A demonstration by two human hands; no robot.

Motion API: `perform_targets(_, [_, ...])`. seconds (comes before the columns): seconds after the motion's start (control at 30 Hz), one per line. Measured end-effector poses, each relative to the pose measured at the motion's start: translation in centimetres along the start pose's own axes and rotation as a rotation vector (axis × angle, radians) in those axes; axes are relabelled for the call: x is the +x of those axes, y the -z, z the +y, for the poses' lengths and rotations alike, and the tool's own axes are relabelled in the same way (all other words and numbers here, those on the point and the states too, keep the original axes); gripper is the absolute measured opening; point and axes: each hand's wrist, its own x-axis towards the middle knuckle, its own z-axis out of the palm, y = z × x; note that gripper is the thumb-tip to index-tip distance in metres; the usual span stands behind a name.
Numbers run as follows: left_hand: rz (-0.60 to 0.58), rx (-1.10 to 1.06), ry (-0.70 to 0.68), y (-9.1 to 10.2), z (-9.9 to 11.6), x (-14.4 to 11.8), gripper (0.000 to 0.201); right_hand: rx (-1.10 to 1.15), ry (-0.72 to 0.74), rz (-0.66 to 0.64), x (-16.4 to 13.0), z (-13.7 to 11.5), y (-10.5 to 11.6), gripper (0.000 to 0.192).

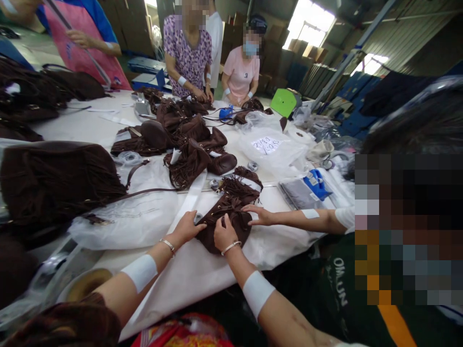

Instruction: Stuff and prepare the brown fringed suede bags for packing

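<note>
A high workshop with bright windows (313, 21) and stacked cartons at the back surrounds a long white surface (195, 260), with several co-workers standing along its far side. The largest thing on it is a dark brown fringed handbag (61, 178) at the left; nearer the middle lies a heap of brown bags (191, 123), with a clear plastic bag (285, 159) to its right.

The brown bag being worked on (238, 224) lies at the near edge, in front of the wearer. It looks like soft suede — probably light, limp and not slippery, with little stiffness to keep its shape. The smoother rounded base should give the firmest hold; the loose fringe would likely shift and tangle if gripped.

A co-worker's hand (263, 217) reaches in from the right, fingertips on the bag's right side. The wearer's right hand (224, 236) is over the near part, its fingers bunched together against the material; whether anything is pinched between them cannot be told. The left hand (185, 228) is at the left edge, thumb against the bag and apart from the forefinger — its other fingers are hidden, so their grip is unclear. Smallest are the metal eyelets (219, 207) along the bag.
</note>
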Motion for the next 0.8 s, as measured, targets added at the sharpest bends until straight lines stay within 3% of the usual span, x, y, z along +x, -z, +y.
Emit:
perform_targets(0.13, [0.018,0.027,0.093,-0.5,0.7,-0.7,0.050,0.142,-0.039,-0.133,-3.6,2.7,-0.1,0.029])
perform_targets(0.23, [0.013,0.036,0.141,-0.6,1.2,-0.8,0.041,0.120,0.042,-0.133,-6.5,4.2,1.3,0.046])
perform_targets(0.33, [0.012,0.035,0.160,-0.8,1.5,-0.7,0.033,-0.225,0.170,0.059,-8.1,4.7,3.5,0.059])
perform_targets(0.43, [0.011,0.010,0.117,-1.0,1.6,-0.6,0.025,-0.626,0.199,0.157,-8.3,5.0,4.9,0.055])
perform_targets(0.57, [0.021,-0.034,0.022,-1.3,1.5,-0.8,0.024,-1.055,0.243,0.202,-8.2,5.5,5.1,0.043])
perform_targets(0.7, [0.044,-0.038,-0.030,-1.8,1.0,-1.2,0.028,-1.664,0.395,0.140,-8.3,5.3,4.7,0.044])
perform_targets(0.8, [0.027,-0.044,-0.080,-2.0,0.3,-0.9,0.028,-1.677,0.407,0.160,-7.4,5.0,4.6,0.047])
